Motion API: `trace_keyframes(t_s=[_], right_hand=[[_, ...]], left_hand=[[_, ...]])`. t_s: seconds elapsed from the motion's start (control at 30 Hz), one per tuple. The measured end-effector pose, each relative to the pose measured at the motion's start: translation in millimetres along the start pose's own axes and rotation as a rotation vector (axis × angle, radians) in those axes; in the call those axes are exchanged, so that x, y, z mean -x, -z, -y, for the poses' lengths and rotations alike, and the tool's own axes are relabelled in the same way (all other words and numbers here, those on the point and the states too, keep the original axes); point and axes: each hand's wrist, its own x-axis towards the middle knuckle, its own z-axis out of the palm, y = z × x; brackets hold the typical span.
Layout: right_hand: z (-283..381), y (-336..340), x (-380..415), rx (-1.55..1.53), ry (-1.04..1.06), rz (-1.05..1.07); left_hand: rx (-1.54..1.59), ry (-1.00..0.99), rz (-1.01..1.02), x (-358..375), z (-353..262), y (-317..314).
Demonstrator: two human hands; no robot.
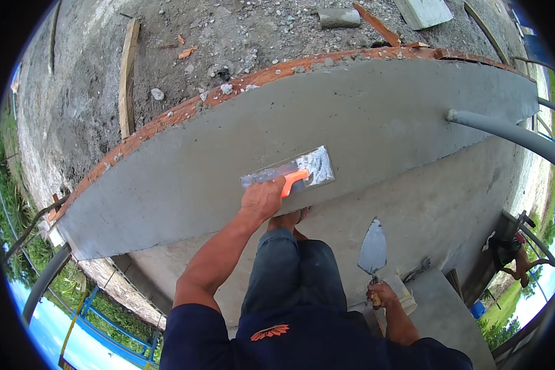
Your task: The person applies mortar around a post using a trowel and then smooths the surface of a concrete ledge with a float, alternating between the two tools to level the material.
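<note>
My left hand (264,198) is closed around the orange handle of a rectangular finishing trowel (318,165). Its steel blade, smeared with pale mortar, lies against the smooth grey cement surface (228,154). Lower right, my right hand (385,294) grips the handle of a pointing trowel (373,248), whose pointed blade is directed up and away from the cement band. Whether mortar sits on that blade is hard to tell.
A reddish wooden board (259,77) edges the cement band, with gravelly ground beyond. A grey pipe (505,129) juts in at right, a dark pipe (46,280) at left. A timber strip (128,77) and concrete block (422,12) lie behind. Another person (523,262) is far right.
</note>
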Motion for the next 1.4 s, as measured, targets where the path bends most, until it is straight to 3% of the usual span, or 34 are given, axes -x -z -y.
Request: trace_keyframes(t_s=[0.2,0.4,0.5,0.57,0.67,0.73,0.87,0.97,1.0,1.07,1.17,1.3,1.4], right_hand=[[-16.2,-0.5,-11.3,-0.215,-0.021,0.03],[-5.7,-7.5,2.8,-0.203,0.031,0.017],[-9.9,10.5,0.5,-0.215,0.018,0.014],[-13.2,15.6,2.6,-0.199,-0.002,0.024],[-19.8,21.5,-0.8,-0.197,-0.057,0.021],[-17.9,21.0,-4.6,-0.182,-0.121,0.019],[-8.1,9.5,-13.4,-0.108,-0.125,0.038],[-1.4,4.6,-18.2,-0.087,-0.122,0.046],[1.2,2.1,-24.1,-0.074,-0.108,0.052],[7.8,-3.0,-31.7,-0.054,-0.09,0.058],[26.8,-13.8,-23.8,0.017,-0.08,0.034],[44.3,-6.6,0.5,0.097,0.011,0.002],[34.3,31.5,20.1,-0.017,0.015,-0.043]], left_hand=[[-0.169,-0.013,-0.041,-85.2,-1.2,95.1],[-0.146,0.127,-0.399,-137.0,48.8,167.7],[-0.11,0.331,-0.496,-107.7,86.3,174.4],[0.047,0.302,-0.746,-52.6,134.6,159.5],[0.072,0.446,-0.898,42.4,208.6,127.8],[0.426,0.839,-0.737,80.8,238.1,115.8],[0.645,0.959,-0.75,76.8,251.2,94.0],[0.735,0.84,-0.566,31.9,190.4,99.8],[0.6,0.715,-0.59,14.7,184.9,82.9],[0.437,0.643,-0.529,-13.0,134.9,78.5],[0.346,0.511,-0.304,-48.2,49.9,68.0],[0.303,0.358,-0.203,-35.5,-2.4,71.9],[0.441,0.465,-0.425,14.6,19.3,48.6]])
